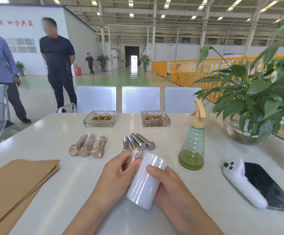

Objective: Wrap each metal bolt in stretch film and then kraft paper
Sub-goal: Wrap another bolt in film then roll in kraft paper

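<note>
With a wrapped bolt (136, 156) pinched in the left hand (115, 173) and the film roll (146, 180) gripped by the right hand (166, 182), the film could have torn or slackened if tension were lost.

left hand (116, 173): grips a wrapped bolt (136, 155) against the film roll (145, 181)
right hand (167, 183): holds the roll, thumb on top
bare bolts (138, 143): four, side by side just beyond the hands
wrapped bolts (88, 144): three, left of the bare ones
paper (14, 185): stacked sheets at the table's (56, 129) left edge
far side: two ashtrays (100, 118), spray bottle (192, 143), plant (256, 99), phone (266, 185)
</note>
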